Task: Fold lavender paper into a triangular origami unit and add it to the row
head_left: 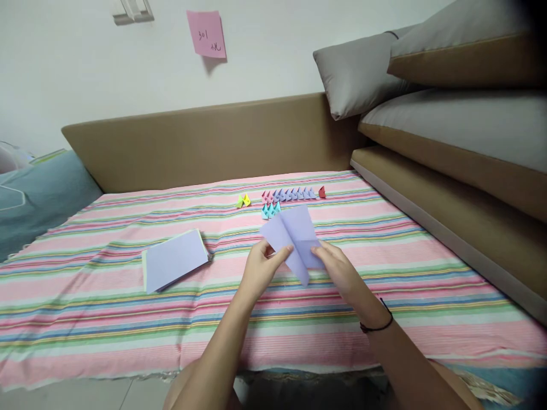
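Observation:
A creased sheet of lavender origami paper (299,228) is held up between my two hands, above the striped cloth. My left hand (262,265) pinches its left part, thumb on top and fingers partly hidden beneath. On the right edge, my right hand (335,262) grips the paper between thumb and fingers. Just beyond the sheet lies a row of small folded lavender paper pieces (294,194), with pink folded pieces (268,197) at its left end. Several light-blue folded pieces (270,210) sit in front of that row, partly covered by the sheet.
A stack of paper sheets (175,261), lavender on top, lies to the left. Yellow-green folded pieces (243,200) and a red one (322,192) flank the row. Grey cushions (363,71) are piled at right; a brown backrest (213,145) runs along the wall. A pink note (207,35) hangs there.

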Tool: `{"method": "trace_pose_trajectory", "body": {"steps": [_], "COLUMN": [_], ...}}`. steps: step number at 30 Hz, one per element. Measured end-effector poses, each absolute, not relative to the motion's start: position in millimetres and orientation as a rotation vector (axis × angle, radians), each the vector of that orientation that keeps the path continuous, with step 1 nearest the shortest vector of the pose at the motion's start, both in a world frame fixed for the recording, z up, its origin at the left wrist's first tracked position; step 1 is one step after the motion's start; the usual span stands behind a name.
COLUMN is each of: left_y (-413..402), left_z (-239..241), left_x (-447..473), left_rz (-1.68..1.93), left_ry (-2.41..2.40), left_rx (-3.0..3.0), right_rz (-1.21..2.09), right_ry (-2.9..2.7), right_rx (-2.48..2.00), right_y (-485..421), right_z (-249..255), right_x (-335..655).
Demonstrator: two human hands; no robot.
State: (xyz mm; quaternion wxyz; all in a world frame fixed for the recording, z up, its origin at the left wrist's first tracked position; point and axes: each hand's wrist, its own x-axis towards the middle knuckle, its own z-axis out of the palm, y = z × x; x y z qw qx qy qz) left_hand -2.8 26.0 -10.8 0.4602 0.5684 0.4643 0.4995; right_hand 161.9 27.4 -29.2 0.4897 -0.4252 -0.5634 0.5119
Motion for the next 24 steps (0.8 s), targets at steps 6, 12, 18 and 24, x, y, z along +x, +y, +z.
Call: {"method": "trace_pose_trajectory", "body": {"steps": [6, 12, 18, 24], "left_y": [28, 29, 25, 30], "left_z": [-15, -13, -4, -7], "left_x": [-5, -9, -7, -14], "left_rz": [1.269, 1.285, 1.426, 1.451], "left_ry": [1.124, 1.131, 1.189, 1.226], "left_rx": [1.352, 1.263, 1.227, 1.522], "right_rz": [1.258, 1.406, 1.251, 0.971], "right_ry": [-1.279, -1.174, -1.207, -1.446], "right_rx": [-1.14, -1.017, -1.042, -1.067], "right_y": [33, 32, 31, 33], "right_z": [-34, -28, -22, -25], "right_x": [172, 180, 184, 187]}}
